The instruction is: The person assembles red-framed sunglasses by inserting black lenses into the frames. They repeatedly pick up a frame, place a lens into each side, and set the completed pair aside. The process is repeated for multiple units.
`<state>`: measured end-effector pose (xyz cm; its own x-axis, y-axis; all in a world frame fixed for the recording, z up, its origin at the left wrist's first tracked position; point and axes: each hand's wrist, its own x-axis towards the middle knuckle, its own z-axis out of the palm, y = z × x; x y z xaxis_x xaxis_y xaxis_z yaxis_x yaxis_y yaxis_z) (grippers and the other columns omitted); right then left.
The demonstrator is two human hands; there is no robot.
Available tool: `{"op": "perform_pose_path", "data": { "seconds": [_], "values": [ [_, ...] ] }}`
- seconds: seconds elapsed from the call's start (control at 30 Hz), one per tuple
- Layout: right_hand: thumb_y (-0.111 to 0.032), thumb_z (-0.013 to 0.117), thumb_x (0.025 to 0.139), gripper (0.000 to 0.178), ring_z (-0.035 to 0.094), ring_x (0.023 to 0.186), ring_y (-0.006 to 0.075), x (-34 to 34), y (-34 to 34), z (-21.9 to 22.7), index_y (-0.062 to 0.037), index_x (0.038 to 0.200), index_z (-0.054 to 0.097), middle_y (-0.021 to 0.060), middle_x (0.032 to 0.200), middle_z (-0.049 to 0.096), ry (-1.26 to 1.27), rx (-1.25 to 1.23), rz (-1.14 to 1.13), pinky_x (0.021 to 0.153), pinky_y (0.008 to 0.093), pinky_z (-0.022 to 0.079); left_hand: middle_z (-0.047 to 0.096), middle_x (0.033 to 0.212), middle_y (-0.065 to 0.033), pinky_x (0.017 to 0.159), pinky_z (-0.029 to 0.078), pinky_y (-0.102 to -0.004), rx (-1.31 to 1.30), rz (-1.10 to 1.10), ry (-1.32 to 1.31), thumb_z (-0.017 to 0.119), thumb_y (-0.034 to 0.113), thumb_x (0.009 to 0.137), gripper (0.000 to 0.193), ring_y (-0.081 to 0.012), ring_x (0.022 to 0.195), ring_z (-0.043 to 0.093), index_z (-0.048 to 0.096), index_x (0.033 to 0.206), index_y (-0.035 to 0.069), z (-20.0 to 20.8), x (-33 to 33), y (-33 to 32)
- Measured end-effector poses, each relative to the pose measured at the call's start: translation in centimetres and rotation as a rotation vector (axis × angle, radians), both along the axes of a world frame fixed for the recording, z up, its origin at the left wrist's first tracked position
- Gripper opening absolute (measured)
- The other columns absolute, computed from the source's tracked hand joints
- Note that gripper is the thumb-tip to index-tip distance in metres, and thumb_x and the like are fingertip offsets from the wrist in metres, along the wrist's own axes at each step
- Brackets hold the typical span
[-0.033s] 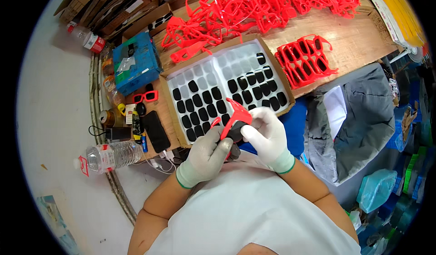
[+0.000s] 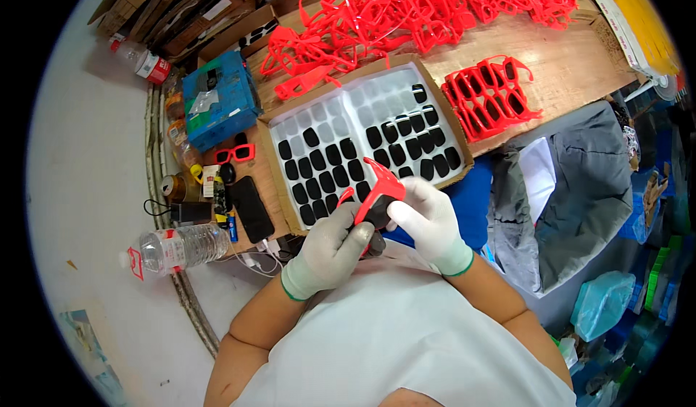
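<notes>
Both of my hands wear light gloves and meet over a red glasses frame (image 2: 377,188) close to my chest. My left hand (image 2: 335,247) grips the frame from below, with a dark lens (image 2: 377,218) against it. My right hand (image 2: 428,215) pinches the same frame from the right. Just beyond my hands lies a cardboard tray (image 2: 270,128) with a white insert holding several dark lenses (image 2: 406,146) in rows. A big heap of red frames (image 2: 406,8) covers the far side of the wooden table.
A neat stack of red frames (image 2: 489,99) lies right of the tray. To the left are a blue box (image 2: 217,102), one red frame (image 2: 235,153), a black phone (image 2: 251,208), a plastic water bottle (image 2: 177,246) and cables. Grey cloth (image 2: 580,182) hangs at the right.
</notes>
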<state>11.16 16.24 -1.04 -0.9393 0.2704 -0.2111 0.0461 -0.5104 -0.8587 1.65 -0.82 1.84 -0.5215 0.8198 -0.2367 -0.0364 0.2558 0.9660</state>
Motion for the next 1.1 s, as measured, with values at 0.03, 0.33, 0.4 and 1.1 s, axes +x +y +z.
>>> {"op": "perform_pose_path", "data": {
  "seconds": [0.03, 0.33, 0.4, 1.1],
  "values": [
    [-0.013, 0.063, 0.095, 0.02, 0.058, 0.087, 0.008, 0.1, 0.5, -0.6, 0.001, 0.11, 0.063, 0.0037, 0.099, 0.067, 0.014, -0.061, 0.088, 0.08, 0.0277, 0.05, 0.069, 0.085, -0.0092, 0.076, 0.055, -0.032, 0.005, -0.014, -0.027, 0.047, 0.014, 0.104, 0.025, -0.0151, 0.079, 0.066, 0.056, 0.118, -0.004, 0.0, 0.0, -0.2],
    [-0.017, 0.062, 0.096, 0.024, 0.058, 0.085, 0.0091, -0.1, 1.0, -0.4, 0.0033, 0.107, 0.068, 0.0042, 0.095, 0.066, -0.001, -0.156, 0.156, 0.078, 0.0277, 0.05, 0.071, 0.086, -0.0094, 0.076, 0.054, -0.0332, -0.063, -0.071, 0.032, 0.045, 0.02, 0.105, 0.029, -0.0181, 0.079, 0.067, 0.056, 0.118, -0.003, 0.3, -0.4, -0.3],
    [-0.017, 0.062, 0.096, 0.024, 0.058, 0.085, 0.0094, 0.1, 1.3, -0.3, 0.0039, 0.106, 0.068, 0.0046, 0.095, 0.066, -0.018, -0.186, 0.163, 0.078, 0.0277, 0.05, 0.07, 0.086, -0.0088, 0.075, 0.053, -0.0329, -0.113, -0.114, 0.028, 0.046, 0.02, 0.104, 0.029, -0.0171, 0.078, 0.067, 0.056, 0.118, -0.003, 0.5, -0.9, -0.2],
    [-0.016, 0.06, 0.096, 0.019, 0.056, 0.075, 0.0079, -0.5, -1.0, -1.1, 0.0009, 0.089, 0.064, 0.002, 0.081, 0.063, -0.086, 0.224, 0.155, 0.068, 0.0257, 0.048, 0.062, 0.066, -0.007, 0.057, 0.049, -0.0288, -0.015, 0.084, 0.121, 0.047, 0.025, 0.106, 0.031, -0.0139, 0.059, 0.062, 0.056, 0.107, -0.004, -1.5, 0.1, -2.0]
  ]
}}
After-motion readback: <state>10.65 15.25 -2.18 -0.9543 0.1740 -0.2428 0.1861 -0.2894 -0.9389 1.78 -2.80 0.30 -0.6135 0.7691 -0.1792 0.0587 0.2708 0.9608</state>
